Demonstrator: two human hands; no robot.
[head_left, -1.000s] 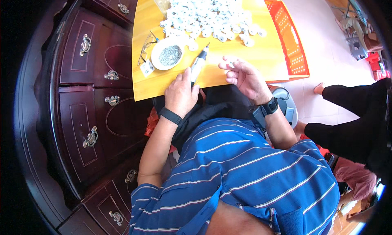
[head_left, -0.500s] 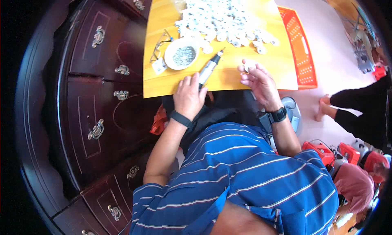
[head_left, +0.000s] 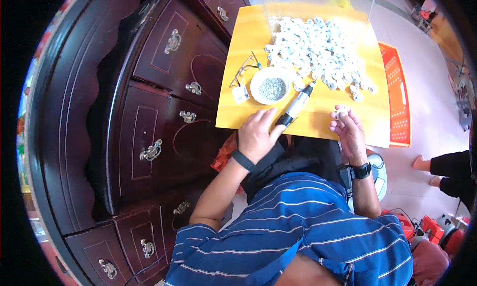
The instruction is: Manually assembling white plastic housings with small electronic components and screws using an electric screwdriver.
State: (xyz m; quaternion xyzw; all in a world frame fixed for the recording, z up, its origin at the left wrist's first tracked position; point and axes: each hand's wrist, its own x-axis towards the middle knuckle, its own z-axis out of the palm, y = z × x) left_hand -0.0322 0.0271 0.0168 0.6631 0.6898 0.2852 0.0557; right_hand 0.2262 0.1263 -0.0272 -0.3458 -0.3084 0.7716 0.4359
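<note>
My left hand (head_left: 257, 132) rests at the table's near edge with its fingers stretched out, the thumb by the black rear end of an electric screwdriver (head_left: 297, 106). That pen-shaped tool lies slantwise on the table, its tip toward a heap of small white round plastic parts (head_left: 313, 45). Just left of the tool stands a white bowl (head_left: 255, 90) filled with small silvery screws. Over the table's right front part, my right hand (head_left: 350, 132) pinches one white round part (head_left: 341, 113) between thumb and fingers.
Eyeglasses (head_left: 243, 70) and a small white packet (head_left: 240, 94) lie left of the bowl on the yellow table (head_left: 318, 124). A clear plastic bin (head_left: 318, 5) stands behind the heap. An orange crate (head_left: 399, 97) is at the right, dark drawers (head_left: 159, 72) at the left. Another person's legs (head_left: 449, 169) show right.
The view has swung, shifting everything right and down in the picture. My left hand has slid off the screwdriver's body toward its rear end. My right hand still holds the white part.
</note>
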